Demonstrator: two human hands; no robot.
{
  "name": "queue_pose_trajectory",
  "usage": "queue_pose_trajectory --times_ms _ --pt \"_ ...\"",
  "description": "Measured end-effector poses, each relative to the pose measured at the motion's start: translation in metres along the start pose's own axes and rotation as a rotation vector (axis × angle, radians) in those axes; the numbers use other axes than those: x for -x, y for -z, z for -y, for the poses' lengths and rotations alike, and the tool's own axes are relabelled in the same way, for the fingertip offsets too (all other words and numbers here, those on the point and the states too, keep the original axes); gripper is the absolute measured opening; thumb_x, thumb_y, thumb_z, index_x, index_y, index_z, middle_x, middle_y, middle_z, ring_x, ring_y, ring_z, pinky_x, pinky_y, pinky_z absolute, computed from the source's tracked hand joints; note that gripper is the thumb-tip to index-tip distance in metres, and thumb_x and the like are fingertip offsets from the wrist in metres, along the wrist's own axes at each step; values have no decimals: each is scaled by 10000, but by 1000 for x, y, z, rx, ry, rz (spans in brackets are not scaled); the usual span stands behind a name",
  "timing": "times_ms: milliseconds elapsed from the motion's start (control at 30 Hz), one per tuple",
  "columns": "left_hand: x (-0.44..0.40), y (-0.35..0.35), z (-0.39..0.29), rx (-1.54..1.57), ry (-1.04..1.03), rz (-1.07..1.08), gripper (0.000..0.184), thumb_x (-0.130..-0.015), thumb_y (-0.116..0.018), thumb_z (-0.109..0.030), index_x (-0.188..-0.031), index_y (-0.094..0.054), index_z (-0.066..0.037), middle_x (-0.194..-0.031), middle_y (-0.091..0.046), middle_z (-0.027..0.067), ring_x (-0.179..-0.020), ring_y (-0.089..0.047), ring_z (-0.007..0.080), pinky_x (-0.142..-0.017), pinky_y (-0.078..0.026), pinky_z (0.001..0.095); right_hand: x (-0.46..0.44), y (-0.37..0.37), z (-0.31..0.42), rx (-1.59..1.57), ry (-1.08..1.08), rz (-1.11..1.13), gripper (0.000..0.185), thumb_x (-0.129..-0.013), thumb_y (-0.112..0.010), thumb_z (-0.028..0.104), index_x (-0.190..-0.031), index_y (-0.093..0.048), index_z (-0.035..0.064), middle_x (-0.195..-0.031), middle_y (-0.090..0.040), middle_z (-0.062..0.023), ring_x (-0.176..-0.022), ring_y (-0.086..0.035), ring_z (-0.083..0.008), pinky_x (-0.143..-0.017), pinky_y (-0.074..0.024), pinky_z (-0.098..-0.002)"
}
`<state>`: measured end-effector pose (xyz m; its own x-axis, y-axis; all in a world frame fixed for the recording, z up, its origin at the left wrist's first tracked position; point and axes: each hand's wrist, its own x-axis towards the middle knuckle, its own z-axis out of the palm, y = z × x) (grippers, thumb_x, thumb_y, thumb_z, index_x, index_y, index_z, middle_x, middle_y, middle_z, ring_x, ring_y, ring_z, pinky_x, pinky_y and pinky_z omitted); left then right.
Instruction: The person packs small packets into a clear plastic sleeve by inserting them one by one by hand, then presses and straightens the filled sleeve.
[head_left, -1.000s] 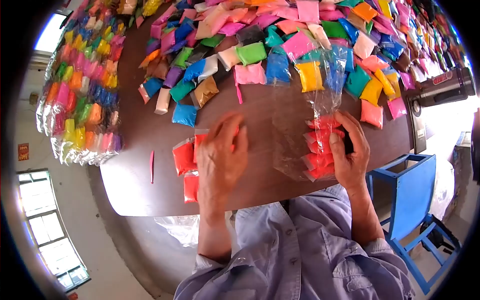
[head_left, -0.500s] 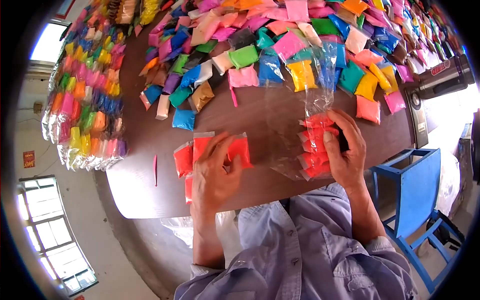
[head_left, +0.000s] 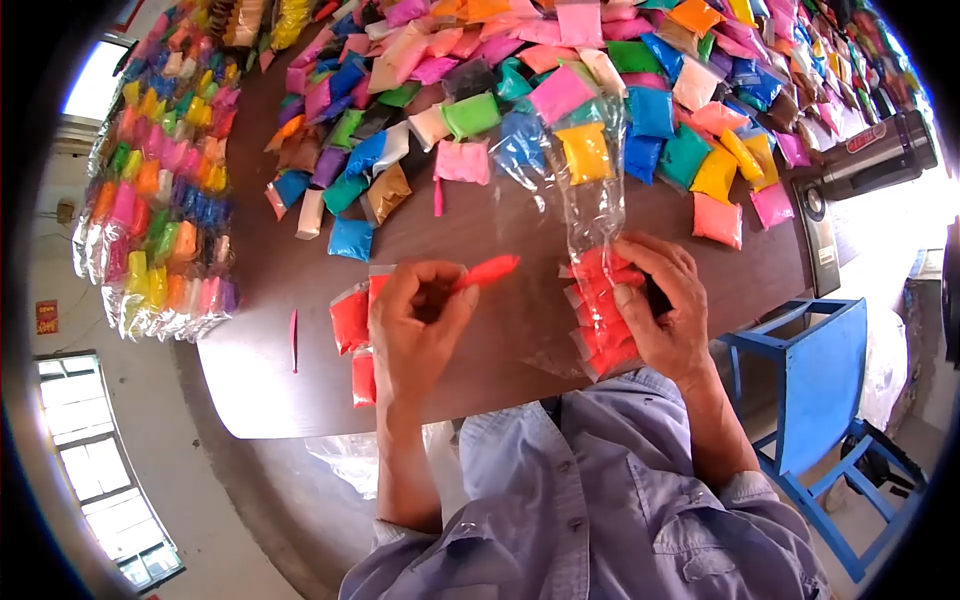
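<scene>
My left hand (head_left: 420, 320) pinches a red packet (head_left: 488, 271) between thumb and fingers, lifted with its end pointing right. Beside and partly under that hand, other red packets (head_left: 350, 318) lie on the brown table (head_left: 270, 370). My right hand (head_left: 665, 300) is closed on the edge of a clear plastic bag (head_left: 595, 215), its thumb pressing on the stack. Inside the bag several red packets (head_left: 604, 325) are stacked in a column. The upper part of the bag stretches over a yellow packet (head_left: 585, 153).
A heap of coloured packets (head_left: 470, 115) covers the far side. Filled clear bags (head_left: 160, 220) stand at the left. A thin pink strip (head_left: 294, 342) lies at the front left. At the right are a dark metal flask (head_left: 875, 158) and a blue stool (head_left: 820, 380).
A red packet that lay beside my left hand is now pinched in it and raised off the table. My right hand still holds the bag.
</scene>
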<state>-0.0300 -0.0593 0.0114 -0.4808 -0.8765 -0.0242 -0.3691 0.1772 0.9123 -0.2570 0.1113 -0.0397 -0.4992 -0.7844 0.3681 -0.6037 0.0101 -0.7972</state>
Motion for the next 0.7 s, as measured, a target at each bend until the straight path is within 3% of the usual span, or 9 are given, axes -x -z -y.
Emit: queue_pose_trajectory --times_ms 100,167,367,400,433,500,600,633,700 --pt "-11 -23 4 129 69 42 210 -945 -834 -66 -1114 -724 -7 -857 -716 5 -783 -651 55 -690 -521 232 -1 2 3 -26 19 84 436 -891 -763 132 -1320 -743 59 -1356 -725 -174 -1247 -651 -378 -1119 -465 -462" --pt "-17 -41 11 212 125 75 217 -949 -838 -81 -1123 -727 -14 -866 -739 17 -809 -671 67 -720 -532 244 1 -1 2 -130 -56 11 463 -899 -760 127 -1351 -720 33 -1395 -704 -188 -1299 -637 -375 -1146 -457 -464" --pt "-23 -71 4 233 8 227 311 -968 -790 -41 -1273 -732 -32 -1084 -790 82 -1015 -752 164 -859 -602 327 0 -3 1 -182 -115 -20 529 -967 -731 141 -1465 -635 -7 -1499 -636 -235 -1388 -600 -387 -1201 -430 -439" --pt "-25 -72 7 190 -42 261 342 -958 -766 -11 -1297 -741 -43 -1159 -790 120 -1062 -770 213 -889 -604 344 0 -5 -1 -164 -101 -27 522 -963 -732 136 -1459 -644 0 -1499 -640 -230 -1384 -604 -382 -1197 -433 -440" --pt "-26 -73 10 196 -40 261 342 -958 -766 -11 -1297 -741 -43 -1159 -790 120 -1062 -770 213 -889 -604 344 0 -5 -2 -147 -88 -34 515 -960 -732 131 -1453 -653 6 -1498 -644 -224 -1379 -608 -378 -1192 -436 -441" --pt "-29 -75 14 20 -237 267 337 -932 -752 17 -1265 -756 -31 -1165 -791 157 -1053 -783 270 -891 -604 352 0 -5 -1 -101 -83 -16 504 -957 -733 128 -1444 -665 18 -1495 -650 -214 -1375 -612 -376 -1185 -441 -444" --pt "-33 -75 6 23 -195 325 341 -909 -739 25 -1245 -763 -29 -1148 -790 178 -1038 -783 314 -891 -604 357 -1 -6 -1 -55 -81 2 484 -951 -735 122 -1425 -687 37 -1490 -660 -195 -1366 -619 -376 -1171 -451 -449" --pt "-33 -76 3 27 -194 324 341 -909 -739 25 -1245 -763 -29 -1148 -790 178 -1038 -783 314 -891 -604 357 -1 -6 -1 -55 -87 5 474 -948 -737 120 -1414 -698 46 -1487 -664 -186 -1362 -622 -377 -1164 -455 -452" --pt "-36 -78 0 -8 -171 343 269 -927 -748 56 -1182 -787 -22 -1031 -815 109 -873 -732 106 -751 -582 288 -1 -6 -1 -55 -87 4 471 -949 -738 122 -1412 -698 44 -1484 -666 -187 -1359 -624 -378 -1165 -456 -452"
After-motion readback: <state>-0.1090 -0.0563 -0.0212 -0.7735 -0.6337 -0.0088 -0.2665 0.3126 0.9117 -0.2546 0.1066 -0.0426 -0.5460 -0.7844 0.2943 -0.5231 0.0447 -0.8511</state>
